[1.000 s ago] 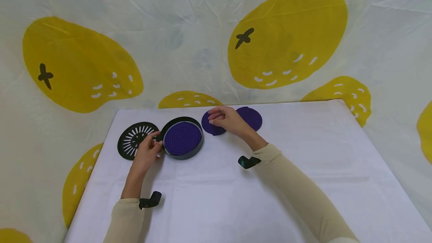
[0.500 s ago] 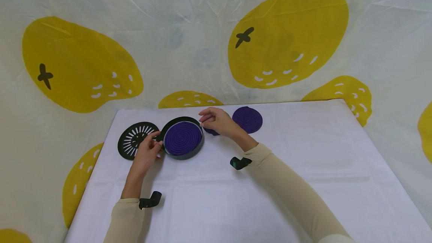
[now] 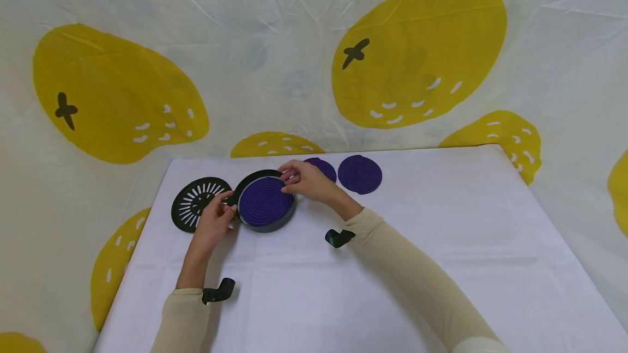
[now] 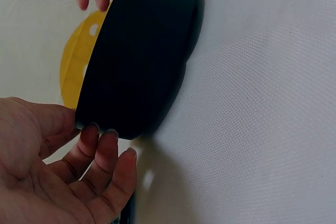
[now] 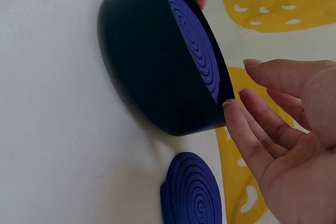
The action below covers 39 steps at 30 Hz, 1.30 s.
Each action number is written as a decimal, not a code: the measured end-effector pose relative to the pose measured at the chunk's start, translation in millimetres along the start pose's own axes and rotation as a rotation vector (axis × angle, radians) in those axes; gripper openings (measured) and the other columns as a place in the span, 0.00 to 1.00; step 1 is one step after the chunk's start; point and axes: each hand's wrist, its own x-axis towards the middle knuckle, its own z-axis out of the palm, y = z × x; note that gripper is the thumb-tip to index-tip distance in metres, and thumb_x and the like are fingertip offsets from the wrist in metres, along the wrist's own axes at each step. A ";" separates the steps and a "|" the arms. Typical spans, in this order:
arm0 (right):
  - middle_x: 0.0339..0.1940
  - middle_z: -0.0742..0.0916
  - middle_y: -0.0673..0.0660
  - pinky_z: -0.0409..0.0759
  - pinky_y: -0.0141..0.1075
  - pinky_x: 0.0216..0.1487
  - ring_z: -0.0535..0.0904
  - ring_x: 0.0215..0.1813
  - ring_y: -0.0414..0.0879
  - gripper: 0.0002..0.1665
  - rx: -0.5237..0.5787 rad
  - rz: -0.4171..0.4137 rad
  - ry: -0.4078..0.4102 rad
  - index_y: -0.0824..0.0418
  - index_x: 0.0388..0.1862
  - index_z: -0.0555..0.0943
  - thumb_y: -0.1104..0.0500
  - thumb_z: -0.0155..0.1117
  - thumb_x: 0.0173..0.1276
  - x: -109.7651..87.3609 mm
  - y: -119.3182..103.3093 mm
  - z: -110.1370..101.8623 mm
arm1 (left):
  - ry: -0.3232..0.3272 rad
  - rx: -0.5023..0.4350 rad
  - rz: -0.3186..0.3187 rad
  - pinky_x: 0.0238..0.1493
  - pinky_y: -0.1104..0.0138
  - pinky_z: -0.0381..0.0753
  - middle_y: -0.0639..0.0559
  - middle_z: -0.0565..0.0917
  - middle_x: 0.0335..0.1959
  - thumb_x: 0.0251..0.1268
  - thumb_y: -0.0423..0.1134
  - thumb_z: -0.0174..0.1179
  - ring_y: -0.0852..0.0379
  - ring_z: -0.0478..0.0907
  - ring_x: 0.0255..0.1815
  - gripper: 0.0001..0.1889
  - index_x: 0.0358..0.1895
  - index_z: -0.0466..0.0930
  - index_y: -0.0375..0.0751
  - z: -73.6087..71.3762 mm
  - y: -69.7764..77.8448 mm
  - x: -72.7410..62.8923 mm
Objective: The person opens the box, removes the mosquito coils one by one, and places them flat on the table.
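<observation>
A dark green round mosquito coil holder stands on the table, a purple mosquito coil lying inside it. At its left side my left hand pinches the rim; in the left wrist view the thumb is on the rim and curled fingertips meet the wall. My right hand is at the holder's right rim. Its fingers are loosely extended, fingertips right at the edge and thumb apart, with nothing between them in the right wrist view. A second coil lies partly hidden behind this hand.
A dark slotted lid lies left of the holder, partly covered by my left hand. Farther right rests another purple coil. The white-covered table ends at a fruit-patterned cloth behind.
My right hand has moved left from above the middle coil to the holder's right rim, uncovering the far right coil. The left hand and holder have stayed in place.
</observation>
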 end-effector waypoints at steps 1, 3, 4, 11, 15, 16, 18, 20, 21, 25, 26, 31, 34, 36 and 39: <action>0.55 0.86 0.64 0.84 0.36 0.56 0.85 0.55 0.53 0.31 -0.008 0.000 -0.005 0.67 0.66 0.75 0.66 0.73 0.65 0.6 -1.0 0.9 | -0.001 0.001 -0.002 0.32 0.60 0.85 0.44 0.76 0.38 0.78 0.34 0.54 0.48 0.78 0.39 0.26 0.75 0.65 0.43 0.1 -0.1 -0.1; 0.56 0.86 0.64 0.84 0.36 0.56 0.85 0.56 0.54 0.31 -0.018 0.003 -0.018 0.67 0.66 0.75 0.66 0.72 0.65 1.8 -3.8 2.8 | -0.002 0.004 -0.002 0.32 0.60 0.85 0.44 0.76 0.38 0.78 0.34 0.53 0.48 0.78 0.39 0.25 0.75 0.65 0.43 0.3 -0.6 -0.2; 0.56 0.85 0.64 0.84 0.36 0.56 0.85 0.56 0.54 0.30 -0.022 0.005 -0.024 0.67 0.66 0.75 0.66 0.72 0.66 2.3 -5.3 3.5 | -0.001 0.006 -0.003 0.32 0.59 0.86 0.44 0.76 0.38 0.78 0.34 0.53 0.48 0.78 0.38 0.25 0.75 0.65 0.43 0.5 -0.7 -0.3; 0.59 0.84 0.63 0.81 0.35 0.61 0.82 0.60 0.53 0.29 -0.120 0.023 -0.062 0.66 0.66 0.75 0.64 0.71 0.67 7.3 -11.6 8.9 | 0.001 0.010 0.003 0.33 0.60 0.86 0.42 0.76 0.38 0.78 0.34 0.53 0.48 0.78 0.38 0.25 0.75 0.66 0.43 1.2 -1.0 0.3; 0.64 0.83 0.61 0.77 0.38 0.67 0.80 0.65 0.52 0.30 -0.192 0.037 -0.092 0.65 0.66 0.75 0.62 0.72 0.67 7.9 -13.8 11.5 | -0.001 0.008 -0.001 0.32 0.60 0.85 0.40 0.77 0.39 0.78 0.33 0.54 0.48 0.78 0.38 0.26 0.75 0.65 0.43 1.0 0.7 0.3; 0.64 0.82 0.60 0.75 0.38 0.68 0.79 0.66 0.51 0.30 -0.202 0.038 -0.097 0.64 0.67 0.75 0.62 0.72 0.67 8.1 -13.7 12.2 | -0.002 0.010 -0.003 0.32 0.60 0.85 0.40 0.77 0.39 0.78 0.34 0.54 0.48 0.78 0.39 0.26 0.75 0.65 0.43 1.0 1.2 0.2; 0.66 0.82 0.60 0.74 0.39 0.70 0.78 0.67 0.51 0.30 -0.208 0.041 -0.102 0.64 0.67 0.75 0.61 0.71 0.68 7.8 -14.4 13.1 | -0.003 0.011 -0.006 0.32 0.60 0.85 0.40 0.77 0.39 0.78 0.34 0.54 0.48 0.78 0.39 0.26 0.76 0.65 0.42 1.1 1.8 -0.1; 0.66 0.81 0.59 0.74 0.39 0.69 0.78 0.67 0.51 0.29 -0.209 0.043 -0.098 0.64 0.67 0.75 0.62 0.70 0.69 7.2 -14.9 13.8 | -0.007 0.010 -0.007 0.32 0.60 0.85 0.40 0.77 0.39 0.78 0.34 0.54 0.49 0.78 0.39 0.27 0.76 0.64 0.42 1.1 2.1 -0.3; 0.66 0.81 0.59 0.75 0.38 0.69 0.78 0.67 0.51 0.29 -0.202 0.043 -0.094 0.65 0.67 0.75 0.63 0.70 0.69 7.1 -14.5 14.0 | -0.009 0.008 -0.007 0.32 0.59 0.85 0.41 0.77 0.39 0.78 0.34 0.54 0.49 0.78 0.39 0.27 0.76 0.63 0.41 1.2 2.0 -0.3; 0.65 0.81 0.61 0.77 0.37 0.66 0.78 0.66 0.52 0.27 -0.166 0.042 -0.073 0.67 0.66 0.75 0.66 0.68 0.70 7.0 -12.7 14.7 | -0.017 -0.010 -0.005 0.33 0.58 0.86 0.44 0.77 0.38 0.78 0.34 0.54 0.49 0.78 0.39 0.27 0.77 0.63 0.40 1.2 1.2 -0.1; 0.65 0.82 0.61 0.78 0.37 0.65 0.79 0.66 0.52 0.26 -0.147 0.043 -0.067 0.67 0.66 0.75 0.67 0.67 0.70 7.3 -12.2 14.8 | -0.020 -0.016 -0.004 0.33 0.58 0.87 0.44 0.76 0.38 0.78 0.34 0.54 0.49 0.78 0.39 0.27 0.77 0.62 0.40 1.1 0.9 0.1; 0.62 0.83 0.60 0.79 0.36 0.63 0.81 0.63 0.51 0.24 -0.105 0.045 -0.047 0.66 0.64 0.78 0.69 0.66 0.69 8.4 -10.7 13.6 | -0.017 -0.033 0.002 0.34 0.57 0.88 0.45 0.75 0.37 0.77 0.33 0.54 0.49 0.78 0.38 0.27 0.76 0.63 0.39 1.4 0.4 0.1; 0.61 0.84 0.59 0.79 0.35 0.63 0.81 0.62 0.49 0.22 -0.103 0.033 -0.041 0.65 0.63 0.79 0.69 0.66 0.70 8.2 -9.7 13.3 | -0.008 -0.026 0.009 0.34 0.58 0.88 0.44 0.76 0.37 0.77 0.33 0.54 0.49 0.78 0.37 0.26 0.75 0.64 0.40 1.4 -0.2 0.2; 0.61 0.85 0.58 0.79 0.35 0.63 0.81 0.62 0.49 0.22 -0.093 0.019 -0.039 0.65 0.62 0.79 0.70 0.65 0.70 8.3 -9.6 13.6 | -0.005 -0.018 0.013 0.33 0.58 0.88 0.43 0.76 0.37 0.77 0.32 0.54 0.49 0.78 0.37 0.26 0.75 0.65 0.40 1.1 -1.0 0.5; 0.60 0.85 0.58 0.79 0.36 0.63 0.82 0.62 0.49 0.21 -0.076 -0.004 -0.028 0.65 0.62 0.80 0.70 0.65 0.70 8.8 -8.6 15.1 | -0.004 -0.009 0.017 0.33 0.58 0.88 0.41 0.76 0.37 0.77 0.32 0.54 0.50 0.78 0.37 0.26 0.75 0.65 0.40 1.2 -2.0 1.0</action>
